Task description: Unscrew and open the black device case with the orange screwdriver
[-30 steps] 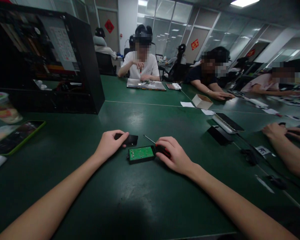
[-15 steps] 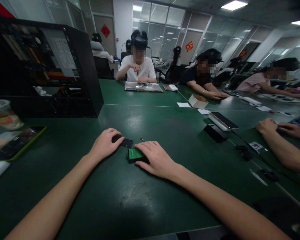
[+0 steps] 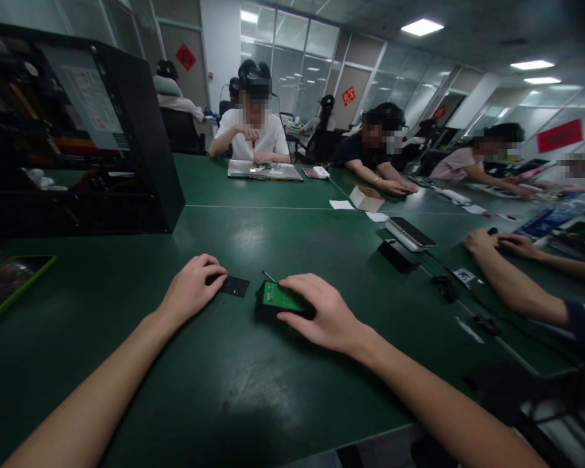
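Note:
On the green table (image 3: 253, 390) lies a small black casing with a bare green circuit board (image 3: 279, 298) in it. My right hand (image 3: 322, 315) grips this casing from the right, with fingers curled over its edges. A thin metal screwdriver tip (image 3: 268, 276) pokes out just behind the board; its handle is hidden by the hand. My left hand (image 3: 190, 289) lies to the left, its fingertips pinched on the end of a flat black cover (image 3: 234, 286) that lies on the table.
An open black computer case (image 3: 102, 143) stands at the back left, and a phone in a green case (image 3: 10, 283) lies at the left edge. To the right are a co-worker's hands (image 3: 497, 247), a white power strip with a phone on it (image 3: 409, 234), a black block (image 3: 397, 255) and cables. Several people sit across the table.
My right hand moved left from the red screwdriver handle onto the circuit board casing and grips it. My left hand stays on the black cover. The view has swung to the right.

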`<state>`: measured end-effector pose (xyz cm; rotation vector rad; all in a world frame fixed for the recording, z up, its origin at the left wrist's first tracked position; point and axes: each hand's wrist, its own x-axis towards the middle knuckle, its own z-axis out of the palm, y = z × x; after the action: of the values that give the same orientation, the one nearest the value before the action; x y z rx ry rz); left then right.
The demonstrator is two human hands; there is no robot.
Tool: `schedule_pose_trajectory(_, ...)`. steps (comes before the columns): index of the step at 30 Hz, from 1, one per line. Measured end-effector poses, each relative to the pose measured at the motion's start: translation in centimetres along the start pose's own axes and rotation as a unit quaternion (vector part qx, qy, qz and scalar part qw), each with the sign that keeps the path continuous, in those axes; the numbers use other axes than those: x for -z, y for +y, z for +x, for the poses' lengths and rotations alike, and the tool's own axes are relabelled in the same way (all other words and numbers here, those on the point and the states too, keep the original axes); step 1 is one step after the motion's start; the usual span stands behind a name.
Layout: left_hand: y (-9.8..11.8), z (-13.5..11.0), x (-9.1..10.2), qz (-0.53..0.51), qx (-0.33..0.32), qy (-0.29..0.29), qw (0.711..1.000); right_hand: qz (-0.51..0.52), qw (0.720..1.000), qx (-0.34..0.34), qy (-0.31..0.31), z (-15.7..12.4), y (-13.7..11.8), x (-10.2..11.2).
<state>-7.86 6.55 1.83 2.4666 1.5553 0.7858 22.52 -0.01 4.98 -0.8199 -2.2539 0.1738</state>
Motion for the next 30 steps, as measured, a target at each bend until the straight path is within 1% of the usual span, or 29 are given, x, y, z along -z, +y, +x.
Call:
schedule_pose_trajectory(2,0.6,0.0,0.1,-0.01,-0.02,0.013,1.0,-0.045,0.997,-0.041,0.042,-1.3,1.2,2.3)
schedule_pose_trajectory(3,1.0,-0.1,0.1,-0.021,-0.03,0.019,0.999,-0.079,0.992,-0.078,0.061,-2.3,2.1,3.7)
schedule_pose_trajectory(5,1.8,-0.3,0.0,-0.046,-0.055,0.033,0.997,-0.157,0.969,-0.163,0.098,-4.9,4.5,6.7)
schedule_pose_trajectory(7,2.9,-0.6,-0.1,-0.069,-0.091,0.044,0.992,-0.225,0.936,-0.238,0.129,-8.1,7.3,9.8)
schedule_pose_trajectory(9,3.9,-1.0,-0.4,-0.083,-0.142,0.028,0.986,-0.298,0.894,-0.304,0.143,-11.6,10.1,12.5)
schedule_pose_trajectory(11,5.0,-1.3,-0.7,-0.095,-0.179,0.012,0.979,-0.355,0.851,-0.361,0.139,-14.8,12.4,14.5)
schedule_pose_trajectory(12,5.5,-1.5,-0.9,-0.1,-0.191,0.007,0.977,-0.368,0.835,-0.387,0.137,-16.2,13.3,15.2)
schedule_pose_trajectory(14,6.6,-1.8,-1.2,-0.113,-0.213,-0.007,0.971,-0.382,0.808,-0.428,0.136,-18.5,14.6,16.0)
schedule_pose_trajectory(15,7.1,-2.0,-1.4,-0.119,-0.221,-0.014,0.968,-0.384,0.802,-0.439,0.131,-19.4,15.0,16.0)
schedule_pose_trajectory(18,8.4,-2.2,-1.7,-0.137,-0.235,-0.024,0.962,-0.396,0.8,-0.438,0.107,-20.5,15.3,15.7)
schedule_pose_trajectory(21,9.0,-2.4,-1.7,-0.145,-0.251,-0.015,0.957,-0.438,0.797,-0.402,0.103,-19.4,14.2,15.0)
schedule_pose_trajectory(22,9.1,-2.4,-1.6,-0.144,-0.257,-0.005,0.955,-0.444,0.802,-0.383,0.115,-18.5,13.4,14.7)
schedule_pose_trajectory(23,9.2,-2.5,-1.6,-0.144,-0.263,0.01,0.954,-0.435,0.813,-0.362,0.136,-17.5,12.4,14.2)
schedule_pose_trajectory(24,9.3,-2.6,-1.5,-0.143,-0.27,0.027,0.952,-0.404,0.831,-0.344,0.168,-16.3,11.1,13.6)
schedule_pose_trajectory(25,9.4,-2.7,-1.5,-0.142,-0.278,0.046,0.949,-0.34,0.857,-0.334,0.193,-15.0,9.6,12.7)
schedule_pose_trajectory(26,9.5,-2.8,-1.5,-0.142,-0.286,0.066,0.945,-0.245,0.881,-0.346,0.211,-13.6,7.8,11.5)
schedule_pose_trajectory(27,9.7,-2.9,-1.5,-0.141,-0.297,0.087,0.94,-0.114,0.902,-0.367,0.194,-12.2,6.0,10.1)
schedule_pose_trajectory(28,10.0,-3.1,-1.5,-0.138,-0.305,0.105,0.936,0.038,0.912,-0.374,0.165,-10.9,4.0,8.5)
schedule_pose_trajectory(29,10.3,-3.2,-1.5,-0.135,-0.31,0.12,0.934,0.191,0.903,-0.365,0.12,-9.5,2.0,6.7)
schedule_pose_trajectory(30,10.7,-3.4,-1.6,-0.133,-0.312,0.131,0.931,0.316,0.878,-0.351,0.075,-8.3,0.0,4.8)
